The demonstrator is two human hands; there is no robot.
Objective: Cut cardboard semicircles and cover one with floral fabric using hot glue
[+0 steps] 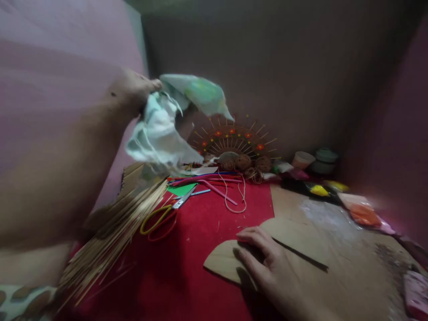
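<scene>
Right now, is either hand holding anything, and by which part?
The left hand pinches a crumpled white-green cloth at its top edge. The right hand rests flat on a curved cardboard piece.

both hands bare, no gloves, rings or watch visible. left hand (pixel 133 91) on a bare forearm, no sleeve in frame, small dark spot near the knuckles, possibly a mole but the view's blurred. right hand (pixel 270 263) also bare, short unpainted nails, wrist cut off by frame edge.
</scene>
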